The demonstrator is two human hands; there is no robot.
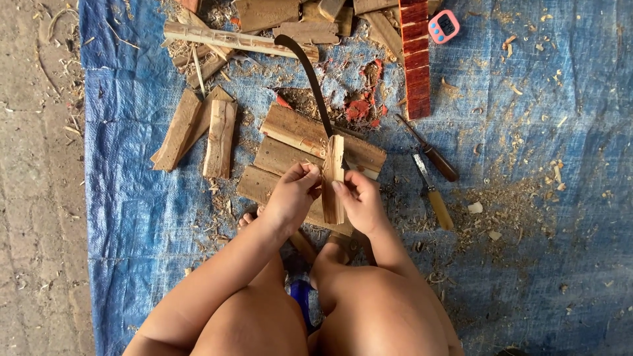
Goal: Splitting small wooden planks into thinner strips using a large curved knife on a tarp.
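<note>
Between left hand [295,191] and right hand [359,201], upright wood piece [333,178].

Seen from above, a seated person's bare knees frame both forearms, which reach forward and converge. The left hand [293,191] and right hand [359,198] face each other, fingers curled closed in a pinching grip, thumbs uppermost.

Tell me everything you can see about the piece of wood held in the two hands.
The piece of wood is a narrow, rough-split slat, pale brown with a splintered top end. It stands nearly upright over stacked wooden planks on the blue tarp. The left hand pinches its left edge; the right hand grips its right edge.
</note>
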